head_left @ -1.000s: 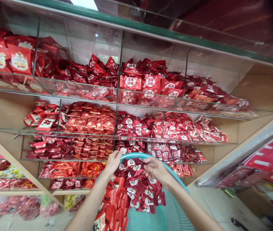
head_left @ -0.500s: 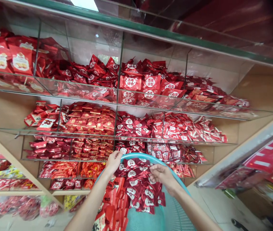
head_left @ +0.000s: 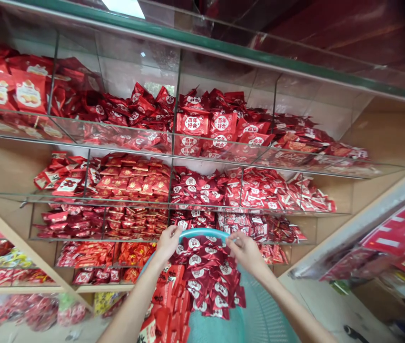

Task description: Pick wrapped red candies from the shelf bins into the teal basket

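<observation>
A teal plastic basket (head_left: 255,319) is held up in front of glass shelves. It carries a heap of dark red sweet packets (head_left: 205,281) and brighter red packets (head_left: 166,305) on its left side. My left hand (head_left: 167,242) grips the basket's far rim on the left, fingers curled over it. My right hand (head_left: 247,251) is at the far rim on the right, fingers closed on the rim next to the heap.
Glass shelves (head_left: 188,147) with dividers hold several compartments of red packets, right behind the basket. A wooden frame (head_left: 27,247) runs diagonally at lower left. Red goods (head_left: 402,238) lie at the right. Tiled floor (head_left: 330,300) shows below.
My right hand has moved from the top of the packet heap up and right to the basket's far rim. The left hand has stayed on the rim.
</observation>
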### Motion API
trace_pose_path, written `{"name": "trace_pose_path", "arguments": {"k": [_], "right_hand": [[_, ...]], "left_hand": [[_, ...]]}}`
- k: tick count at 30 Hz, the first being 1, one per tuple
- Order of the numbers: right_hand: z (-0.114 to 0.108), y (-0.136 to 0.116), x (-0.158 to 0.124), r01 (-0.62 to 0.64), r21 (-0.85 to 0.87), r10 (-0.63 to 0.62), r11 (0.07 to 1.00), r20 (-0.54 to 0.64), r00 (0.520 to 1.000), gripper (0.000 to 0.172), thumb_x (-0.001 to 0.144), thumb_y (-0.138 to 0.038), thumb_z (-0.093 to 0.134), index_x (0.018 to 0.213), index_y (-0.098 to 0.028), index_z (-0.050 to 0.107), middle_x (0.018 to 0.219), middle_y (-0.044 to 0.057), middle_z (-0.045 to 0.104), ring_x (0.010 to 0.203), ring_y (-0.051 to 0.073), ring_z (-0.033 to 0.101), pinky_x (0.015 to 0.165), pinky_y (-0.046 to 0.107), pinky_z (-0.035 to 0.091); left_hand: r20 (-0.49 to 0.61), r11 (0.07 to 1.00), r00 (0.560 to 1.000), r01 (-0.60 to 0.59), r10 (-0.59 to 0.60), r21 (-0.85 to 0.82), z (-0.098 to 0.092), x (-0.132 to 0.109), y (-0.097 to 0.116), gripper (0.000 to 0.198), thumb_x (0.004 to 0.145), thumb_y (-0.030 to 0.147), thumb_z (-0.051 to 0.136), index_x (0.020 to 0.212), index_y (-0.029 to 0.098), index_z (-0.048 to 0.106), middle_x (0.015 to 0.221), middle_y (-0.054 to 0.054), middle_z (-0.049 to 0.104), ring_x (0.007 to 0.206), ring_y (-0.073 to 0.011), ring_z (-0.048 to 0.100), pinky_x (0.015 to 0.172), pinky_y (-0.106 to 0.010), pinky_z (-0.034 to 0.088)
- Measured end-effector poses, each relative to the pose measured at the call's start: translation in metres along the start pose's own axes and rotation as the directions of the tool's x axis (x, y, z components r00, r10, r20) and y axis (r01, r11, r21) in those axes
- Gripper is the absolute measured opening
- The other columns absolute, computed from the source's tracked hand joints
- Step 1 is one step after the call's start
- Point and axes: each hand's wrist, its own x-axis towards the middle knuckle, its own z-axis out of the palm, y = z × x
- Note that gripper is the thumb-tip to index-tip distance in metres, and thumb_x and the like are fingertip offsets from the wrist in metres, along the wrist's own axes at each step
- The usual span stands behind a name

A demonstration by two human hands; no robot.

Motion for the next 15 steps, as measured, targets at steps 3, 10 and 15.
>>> {"name": "trace_pose_path", "arguments": {"k": [3,10,15], "right_hand": [[-0.011,-0.043,0.017,0.218,-0.105,-0.225,0.970,-0.057,0.973,0.023,0.076,-0.043,0.052,0.071,-0.020,0.052,0.046,-0.003,0.053,0.040,0.011,0.046,0.042,0.023,0.034],[0.006,-0.110,0.090,0.313,-0.326,-0.345,0.892,-0.046,0.937,0.025,0.069,-0.034,0.061,0.087,-0.020,0.053,0.071,0.001,0.061,0.063,0.014,0.056,0.058,0.025,0.039],[0.021,-0.118,0.122,0.103,-0.579,-0.032,0.809,0.131,0.991,0.041,0.057,-0.039,0.069,0.088,-0.018,0.052,0.087,0.006,0.062,0.078,0.019,0.058,0.061,0.026,0.040]], "left_hand": [[-0.002,1.000,1.000,-0.015,0.015,0.010,0.001,0.001,-0.003,0.045,0.072,0.057,0.045,0.082,0.017,0.063,0.076,-0.004,0.063,0.075,-0.0189,0.056,0.066,-0.025,0.038],[0.011,1.000,1.000,-0.009,0.009,0.012,0.001,0.001,-0.003,0.042,0.073,0.054,0.046,0.085,0.017,0.063,0.082,-0.005,0.065,0.076,-0.0185,0.058,0.069,-0.026,0.041],[0.004,1.000,1.000,-0.020,0.020,0.008,0.001,0.000,-0.003,0.041,0.072,0.053,0.049,0.086,0.017,0.064,0.086,-0.005,0.066,0.080,-0.0195,0.059,0.072,-0.026,0.043]]}}
